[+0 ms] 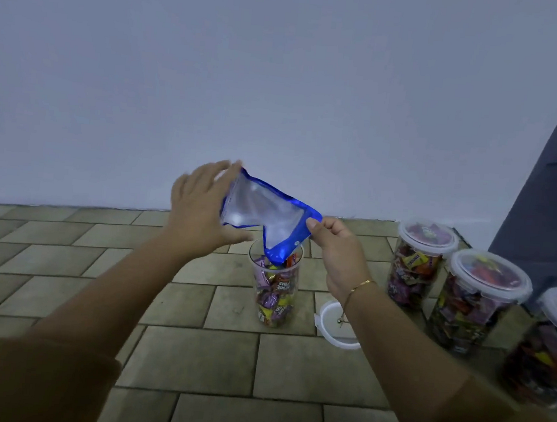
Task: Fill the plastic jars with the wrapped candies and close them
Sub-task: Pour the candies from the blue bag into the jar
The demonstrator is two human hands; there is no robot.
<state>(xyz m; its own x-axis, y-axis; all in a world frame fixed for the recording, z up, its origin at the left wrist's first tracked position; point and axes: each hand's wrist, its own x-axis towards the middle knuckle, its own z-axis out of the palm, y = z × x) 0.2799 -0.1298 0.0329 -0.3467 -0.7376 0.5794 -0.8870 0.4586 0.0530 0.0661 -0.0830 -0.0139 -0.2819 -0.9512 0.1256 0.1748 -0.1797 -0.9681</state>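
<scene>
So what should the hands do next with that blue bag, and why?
Probably lift the blue bag away and set it aside. It looks see-through and empty, its mouth dipped into the open jar, which is filled with candies nearly to the rim. The left hand and right hand both hold it. Then the white lid beside the jar can go on.

Dim, bluish, even light with no hard shadows. Glare whitens the pouch (263, 209). The left hand (199, 214) is motion-blurred. Wide-angle distortion bends the floor (190, 354) lines and edges.
</scene>
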